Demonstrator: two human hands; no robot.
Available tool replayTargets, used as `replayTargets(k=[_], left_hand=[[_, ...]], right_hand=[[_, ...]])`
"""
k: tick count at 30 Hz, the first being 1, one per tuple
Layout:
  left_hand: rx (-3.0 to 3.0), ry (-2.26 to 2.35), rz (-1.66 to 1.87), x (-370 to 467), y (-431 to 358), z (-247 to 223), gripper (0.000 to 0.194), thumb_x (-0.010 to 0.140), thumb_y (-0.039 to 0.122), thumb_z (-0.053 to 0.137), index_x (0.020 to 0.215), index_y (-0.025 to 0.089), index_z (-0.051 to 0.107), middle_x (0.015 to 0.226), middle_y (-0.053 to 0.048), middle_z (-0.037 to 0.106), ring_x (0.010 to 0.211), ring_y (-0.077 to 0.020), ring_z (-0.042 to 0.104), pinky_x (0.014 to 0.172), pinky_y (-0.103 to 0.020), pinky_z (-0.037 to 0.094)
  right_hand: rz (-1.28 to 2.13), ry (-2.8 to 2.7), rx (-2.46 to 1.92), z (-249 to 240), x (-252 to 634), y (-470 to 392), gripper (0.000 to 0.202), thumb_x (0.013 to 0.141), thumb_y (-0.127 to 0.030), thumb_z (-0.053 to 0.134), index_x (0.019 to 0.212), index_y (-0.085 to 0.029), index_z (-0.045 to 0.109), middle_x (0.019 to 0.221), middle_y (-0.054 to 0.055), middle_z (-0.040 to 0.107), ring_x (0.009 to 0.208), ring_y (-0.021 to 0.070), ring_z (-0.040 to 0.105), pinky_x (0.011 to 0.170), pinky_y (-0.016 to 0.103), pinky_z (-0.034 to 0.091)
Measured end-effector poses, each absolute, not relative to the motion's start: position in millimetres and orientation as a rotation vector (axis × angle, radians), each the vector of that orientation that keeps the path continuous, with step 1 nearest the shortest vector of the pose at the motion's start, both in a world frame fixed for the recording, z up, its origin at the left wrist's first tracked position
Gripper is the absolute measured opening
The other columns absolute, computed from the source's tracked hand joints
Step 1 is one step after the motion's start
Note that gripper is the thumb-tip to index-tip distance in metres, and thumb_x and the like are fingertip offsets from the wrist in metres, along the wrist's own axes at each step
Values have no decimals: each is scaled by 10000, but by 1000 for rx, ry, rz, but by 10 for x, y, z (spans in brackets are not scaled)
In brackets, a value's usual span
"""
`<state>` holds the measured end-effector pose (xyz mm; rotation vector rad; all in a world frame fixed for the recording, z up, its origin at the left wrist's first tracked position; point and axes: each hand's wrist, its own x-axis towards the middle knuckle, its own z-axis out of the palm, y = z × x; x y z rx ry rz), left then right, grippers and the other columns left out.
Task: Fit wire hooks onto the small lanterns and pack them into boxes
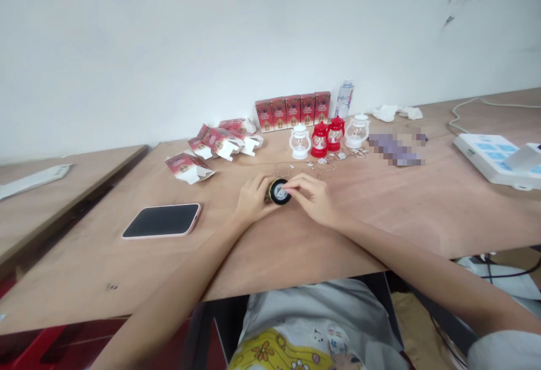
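My left hand (pixel 252 197) is closed around a small black lantern (pixel 274 200) with a gold edge, held low over the table. The lantern's round end faces me and shows a pale figure piece (pixel 280 190) inside its black rim. At that end are the pinched thumb and fingertips of my right hand (pixel 313 197), touching the pale piece. The lantern's far side is hidden behind my left fingers. Just beyond my hands stand two white lanterns (pixel 300 143) and two red lanterns (pixel 320 142), with small flat cut-outs (pixel 323 161) lying in front of them.
Several closed red boxes (pixel 292 111) stand against the wall beside a water bottle (pixel 345 99). Opened red boxes (pixel 191 168) lie farther left. A phone (pixel 163 221) lies left of my hands. Crumpled white tissue (pixel 384 112) and a white device (pixel 499 159) are at right.
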<state>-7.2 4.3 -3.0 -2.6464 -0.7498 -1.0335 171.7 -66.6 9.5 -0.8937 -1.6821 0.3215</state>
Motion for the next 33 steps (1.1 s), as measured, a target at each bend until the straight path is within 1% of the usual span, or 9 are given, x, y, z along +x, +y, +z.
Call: replayTargets(k=[8,14,21,33], left_hand=[[-2609,-672,-1047,-65,48,-26,372,803,444,571,1054,172,534,928,-69,626,804,-194,617,689,-280,465],[-2611,-672,-1039,-70,46,-17,372,804,450,569,1048,171,537,926,-70,627,799,-195,616,685,-282,466],[-2614,-660,-1042,-59,54,-26,348,809,425,567,1038,166,536,922,-70,627,805,-193,613,684,-282,464],[-2622,-684,-977,-67,52,-33,377,818,468,540,1046,168,542,920,-75,628,817,-205,603,689,-301,456]], right_hand=[[288,-1710,-860,82,1728,-642,152,874,-159,527,865,-196,674,841,42,650,805,141,622,747,270,485],[300,-1701,-879,80,1726,-642,153,876,-165,524,855,-204,670,833,32,646,796,141,623,737,269,486],[230,-1724,-885,79,1707,-667,147,875,-145,522,881,-195,660,851,40,638,809,140,619,751,261,481],[213,-1767,-891,67,1719,-650,153,899,-178,480,861,-193,627,836,42,623,798,148,608,756,285,478]])
